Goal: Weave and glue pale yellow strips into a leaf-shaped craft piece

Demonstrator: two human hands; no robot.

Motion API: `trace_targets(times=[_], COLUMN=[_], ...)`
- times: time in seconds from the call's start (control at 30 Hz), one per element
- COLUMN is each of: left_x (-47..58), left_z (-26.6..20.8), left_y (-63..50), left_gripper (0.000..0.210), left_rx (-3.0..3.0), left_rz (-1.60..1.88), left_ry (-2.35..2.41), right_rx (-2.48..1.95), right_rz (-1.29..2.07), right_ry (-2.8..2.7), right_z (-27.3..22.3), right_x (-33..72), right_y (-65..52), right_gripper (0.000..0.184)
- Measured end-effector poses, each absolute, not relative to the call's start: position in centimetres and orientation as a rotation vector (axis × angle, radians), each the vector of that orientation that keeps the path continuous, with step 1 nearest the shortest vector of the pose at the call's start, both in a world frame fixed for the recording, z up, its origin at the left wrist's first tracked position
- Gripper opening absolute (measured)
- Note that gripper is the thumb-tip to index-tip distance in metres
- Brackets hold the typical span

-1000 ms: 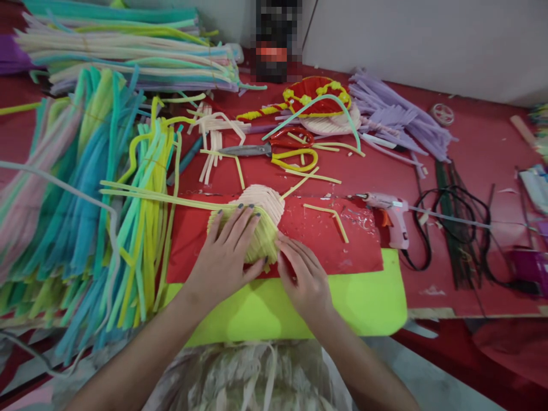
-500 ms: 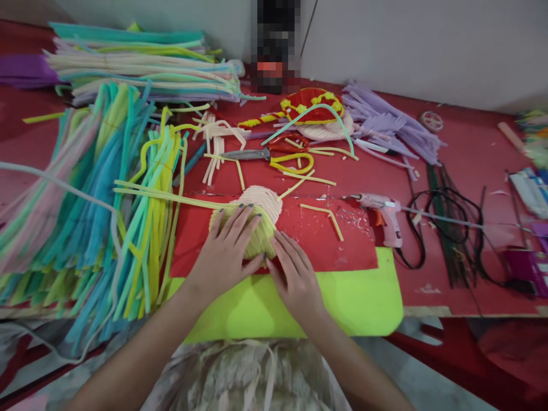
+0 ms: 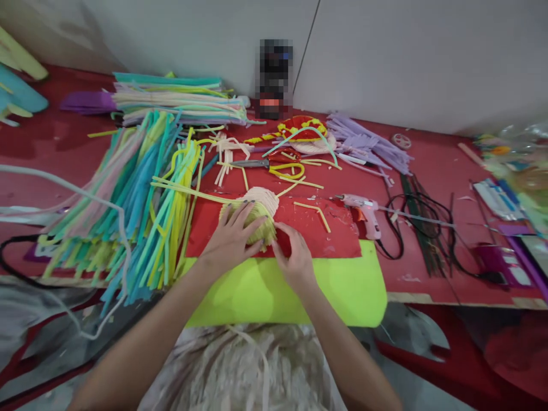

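A rounded piece made of pale yellow-green pipe cleaners (image 3: 262,230) lies over a pink ribbed pipe-cleaner piece (image 3: 266,198). My left hand (image 3: 229,237) rests on the yellow-green piece with its fingers spread, pressing it from the left. At the piece's right edge is my right hand (image 3: 296,258), thumb and forefinger apart, their tips touching or very near the rim. Long yellow strands (image 3: 188,189) stick out to the left from under my left hand. Beneath everything is a red sheet (image 3: 317,245) on a lime-green board (image 3: 282,294).
Scissors (image 3: 268,165) with red and yellow handles lie beyond the piece. A pink glue gun (image 3: 363,211) with a black cord sits to the right. Bundled pipe cleaners (image 3: 141,188) cover the left side; purple ones (image 3: 368,142) are behind. A pixelated object (image 3: 274,80) stands against the wall.
The camera view has shifted, so the table sits lower and more of both sides shows. My right hand's thumb and forefinger have moved apart at the piece's edge. The left hand stays on it.
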State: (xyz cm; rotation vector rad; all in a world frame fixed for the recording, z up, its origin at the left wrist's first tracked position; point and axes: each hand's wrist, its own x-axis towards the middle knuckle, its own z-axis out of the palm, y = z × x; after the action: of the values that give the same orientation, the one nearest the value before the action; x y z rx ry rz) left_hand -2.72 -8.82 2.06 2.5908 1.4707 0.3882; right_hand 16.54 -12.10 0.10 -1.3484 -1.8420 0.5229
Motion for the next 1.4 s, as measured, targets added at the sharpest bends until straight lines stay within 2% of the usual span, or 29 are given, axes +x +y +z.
trace_targets(times=[1.4], left_x=[-2.75], left_z=[1.56], left_y=[-9.21], left_gripper=[0.047], left_rx=[2.666], left_rz=[0.433], left_ry=[1.453], right_rx=[-1.333], right_rz=[0.506], right_ry=[-1.844], right_z=[-0.36], right_x=[16.51], right_y=[-11.64], right_gripper=[0.029])
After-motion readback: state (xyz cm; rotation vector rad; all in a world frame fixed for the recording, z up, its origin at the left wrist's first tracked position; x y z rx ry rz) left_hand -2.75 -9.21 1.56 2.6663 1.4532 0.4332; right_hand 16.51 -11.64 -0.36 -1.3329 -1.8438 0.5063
